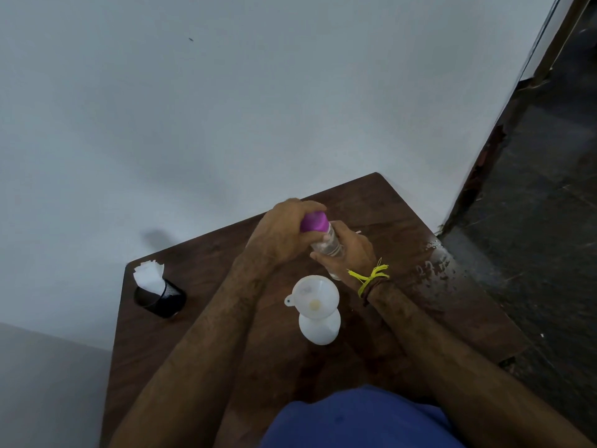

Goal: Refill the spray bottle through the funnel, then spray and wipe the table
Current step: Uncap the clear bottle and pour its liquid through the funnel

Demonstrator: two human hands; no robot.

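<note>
A clear water bottle (328, 245) with a purple cap (314, 222) is held above the dark wooden table (200, 318), tilted away from me. My right hand (350, 250) grips its body from the right. My left hand (279, 236) wraps around the purple cap. Just in front of the hands stands a white spray bottle (319, 329) without its spray head, and a white funnel (315, 297) sits in its neck. The funnel looks empty.
A black mesh cup (160, 299) holding white tissues (148, 275) stands near the table's left edge. Wet patches (434, 263) glisten at the table's right edge. A white wall lies behind the table, and dark floor to the right.
</note>
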